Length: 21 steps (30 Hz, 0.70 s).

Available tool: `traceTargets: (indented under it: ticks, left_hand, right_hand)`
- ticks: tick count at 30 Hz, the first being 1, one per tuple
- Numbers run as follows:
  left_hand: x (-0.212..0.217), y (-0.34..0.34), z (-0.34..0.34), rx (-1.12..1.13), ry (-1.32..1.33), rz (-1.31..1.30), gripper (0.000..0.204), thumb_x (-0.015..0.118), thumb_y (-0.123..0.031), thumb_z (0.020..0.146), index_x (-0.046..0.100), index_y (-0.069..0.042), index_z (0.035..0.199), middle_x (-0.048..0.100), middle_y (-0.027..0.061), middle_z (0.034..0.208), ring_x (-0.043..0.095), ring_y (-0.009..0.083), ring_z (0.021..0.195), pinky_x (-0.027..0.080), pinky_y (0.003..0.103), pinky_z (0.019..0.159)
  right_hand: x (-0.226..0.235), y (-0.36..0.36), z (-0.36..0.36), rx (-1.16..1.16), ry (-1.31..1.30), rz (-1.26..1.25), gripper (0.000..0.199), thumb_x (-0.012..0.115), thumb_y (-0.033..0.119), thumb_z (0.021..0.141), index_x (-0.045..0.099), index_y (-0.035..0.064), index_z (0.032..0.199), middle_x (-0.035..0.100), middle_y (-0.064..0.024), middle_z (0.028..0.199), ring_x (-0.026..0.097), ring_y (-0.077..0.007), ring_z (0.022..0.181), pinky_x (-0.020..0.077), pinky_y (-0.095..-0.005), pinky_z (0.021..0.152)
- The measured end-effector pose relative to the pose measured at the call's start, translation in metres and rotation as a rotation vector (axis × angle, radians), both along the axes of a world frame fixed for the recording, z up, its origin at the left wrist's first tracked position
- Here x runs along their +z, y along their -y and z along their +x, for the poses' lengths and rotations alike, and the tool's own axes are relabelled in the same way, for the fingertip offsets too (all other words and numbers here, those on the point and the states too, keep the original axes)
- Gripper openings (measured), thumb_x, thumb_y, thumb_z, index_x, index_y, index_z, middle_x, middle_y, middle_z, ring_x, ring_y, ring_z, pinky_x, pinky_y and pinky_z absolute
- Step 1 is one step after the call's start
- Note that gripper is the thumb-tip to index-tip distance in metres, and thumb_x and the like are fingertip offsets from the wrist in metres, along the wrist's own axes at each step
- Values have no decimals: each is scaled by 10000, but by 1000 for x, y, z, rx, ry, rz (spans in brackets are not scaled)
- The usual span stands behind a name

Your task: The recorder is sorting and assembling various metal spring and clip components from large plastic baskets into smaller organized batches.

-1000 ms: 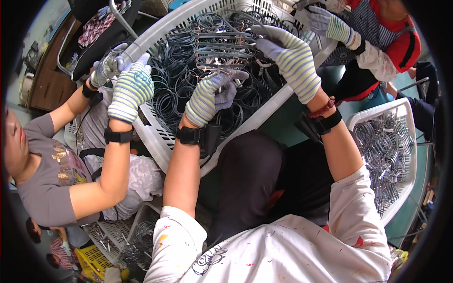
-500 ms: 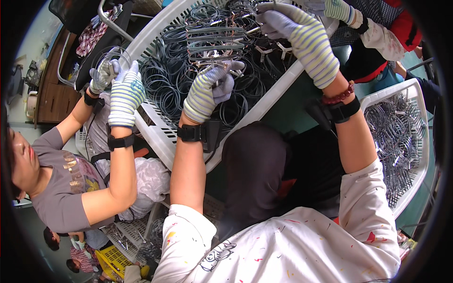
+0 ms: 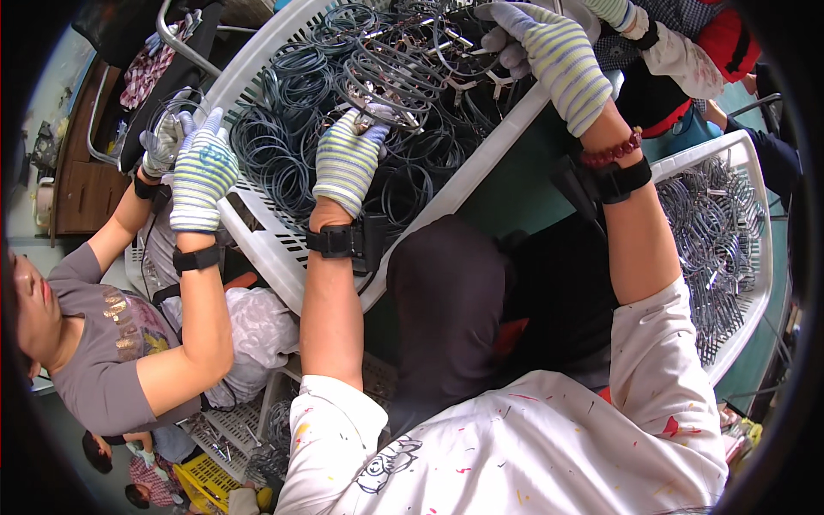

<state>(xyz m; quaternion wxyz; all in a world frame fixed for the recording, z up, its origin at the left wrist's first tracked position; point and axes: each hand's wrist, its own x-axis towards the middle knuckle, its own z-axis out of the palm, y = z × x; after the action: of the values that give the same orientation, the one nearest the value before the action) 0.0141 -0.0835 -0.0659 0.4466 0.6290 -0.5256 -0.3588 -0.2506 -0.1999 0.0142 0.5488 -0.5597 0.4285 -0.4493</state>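
Note:
My left hand (image 3: 350, 163), in a striped knit glove with grey fingers, is closed around the near end of a bunch of thin grey wire hoops (image 3: 403, 79) with small metal clasps. The bunch is raised over a large white plastic basket (image 3: 442, 219) full of similar dark grey hoops (image 3: 279, 142). My right hand (image 3: 562, 69), gloved alike, is over the basket's right rim with its fingers curled. A loose hoop curves close to its fingertips; what they grip, if anything, is partly hidden.
At the left, a person's gloved hands (image 3: 204, 172) hold thin hoops. Another person's gloved hand (image 3: 611, 12) is at the upper right. A second white basket (image 3: 751, 318) with grey metal pieces stands at the right. A chair's metal frame (image 3: 176, 39) stands at the upper left.
The hoops in my left hand have turned from a flat, side-on stack to open, slanting rings. My right hand has tipped slightly and a hoop now arcs near its fingers. The view has shifted slightly.

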Motion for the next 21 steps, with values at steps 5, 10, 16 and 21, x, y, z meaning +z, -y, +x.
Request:
traceTargets:
  ticks: [5, 10, 16, 21]
  left_hand:
    - [-3, -2, 5, -91, 620, -103, 249, 707, -222, 908, 712, -73, 1108, 734, 187, 971, 713, 356, 882, 566, 430, 762]
    - [-3, -3, 5, -100, 838, -38, 294, 728, -267, 883, 714, -108, 1130, 737, 159, 1025, 702, 361, 961, 564, 455, 831]
    - [10, -7, 1, -103, 859, -1, 265, 728, -261, 887, 710, -106, 1101, 730, 159, 1050, 692, 359, 989, 560, 451, 836]
    - [17, -8, -2, -94, 884, 43, 241, 707, -262, 908, 715, -122, 1103, 737, 148, 1024, 696, 354, 976, 561, 450, 832]
  right_hand:
    - [-1, -4, 7, 185, -131, -42, 313, 651, 309, 1012, 726, 44, 1161, 738, -44, 802, 619, -68, 570, 484, -210, 492]
    - [6, -23, 19, 293, -294, -101, 372, 610, 378, 1027, 745, 54, 1154, 726, -38, 745, 574, -62, 530, 474, -224, 522]
    - [22, -36, 20, 317, -351, -42, 504, 576, 535, 1007, 774, 77, 1080, 718, -32, 732, 600, -74, 571, 495, -230, 571]
    - [25, -36, 19, 374, -392, -34, 513, 573, 534, 1006, 769, 65, 1072, 733, -38, 781, 625, -89, 606, 507, -233, 590]
